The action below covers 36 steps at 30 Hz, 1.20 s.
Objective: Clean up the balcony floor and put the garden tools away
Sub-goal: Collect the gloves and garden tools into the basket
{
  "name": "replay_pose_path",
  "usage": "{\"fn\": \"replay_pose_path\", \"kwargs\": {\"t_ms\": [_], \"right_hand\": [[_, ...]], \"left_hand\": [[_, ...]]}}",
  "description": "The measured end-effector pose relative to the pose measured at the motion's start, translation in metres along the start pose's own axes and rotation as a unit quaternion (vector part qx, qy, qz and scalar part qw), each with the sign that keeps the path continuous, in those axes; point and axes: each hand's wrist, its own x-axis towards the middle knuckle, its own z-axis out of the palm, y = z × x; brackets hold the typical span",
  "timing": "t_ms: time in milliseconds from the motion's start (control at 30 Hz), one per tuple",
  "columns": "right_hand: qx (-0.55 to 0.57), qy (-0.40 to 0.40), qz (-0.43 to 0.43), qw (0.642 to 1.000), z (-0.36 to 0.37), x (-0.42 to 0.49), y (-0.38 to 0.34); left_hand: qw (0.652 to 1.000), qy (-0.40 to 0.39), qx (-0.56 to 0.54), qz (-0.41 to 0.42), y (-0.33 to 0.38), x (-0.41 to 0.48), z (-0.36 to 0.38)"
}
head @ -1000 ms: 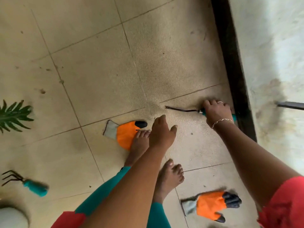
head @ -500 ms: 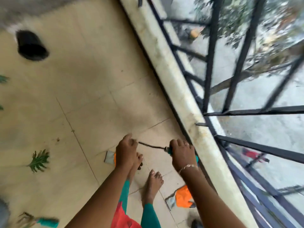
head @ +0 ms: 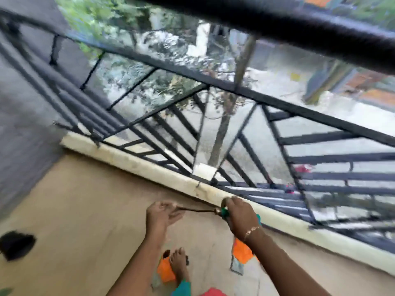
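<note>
My right hand [head: 240,214] grips the teal handle of a thin dark garden tool [head: 197,210], held level above the tan tiled floor [head: 85,210]. The tool's metal tip reaches my left hand [head: 161,214], whose fingers are relaxed and touch the tip or lie just beside it. One orange and grey glove [head: 241,253] lies on the floor below my right wrist. A second orange glove [head: 164,270] lies under my bare foot [head: 178,263].
A black metal railing [head: 277,99] on a low pale curb [head: 171,174] borders the floor at the right, with trees and a street beyond. A grey wall [head: 25,124] stands at the left. A black round pot [head: 17,245] lies at the left edge.
The view has swung up from the floor to the railing. My right hand lifted the tool off the floor. My left hand came to its tip. The small rake and leaf left the view.
</note>
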Motion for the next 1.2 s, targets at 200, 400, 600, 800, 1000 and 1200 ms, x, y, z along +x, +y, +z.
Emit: {"fn": "replay_pose_path", "kwargs": {"t_ms": [200,400,600,800,1000,1200], "right_hand": [[0.107,0.051,0.175,0.978,-0.030,-0.124,0.047],[0.185,0.117,0.351,0.910,-0.027,-0.313,0.077],[0.182,0.197,0.477,0.837,-0.032,-0.500,0.084],[0.167,0.245,0.598,0.745,-0.035,-0.610,0.100],[0.141,0.240,0.672,0.686,-0.027,-0.674,0.145],[0.130,0.187,0.718,0.658,-0.035,-0.719,0.238]], "left_hand": [[0.993,-0.096,0.056,0.035,-0.020,-0.079,0.075],[0.962,-0.219,0.159,0.031,-0.102,-0.185,0.153],[0.910,-0.344,0.232,-0.019,-0.202,-0.305,0.232],[0.851,-0.431,0.299,-0.028,-0.281,-0.393,0.291],[0.770,-0.477,0.422,0.027,-0.348,-0.423,0.360],[0.657,-0.527,0.522,0.137,-0.408,-0.441,0.453]]}}
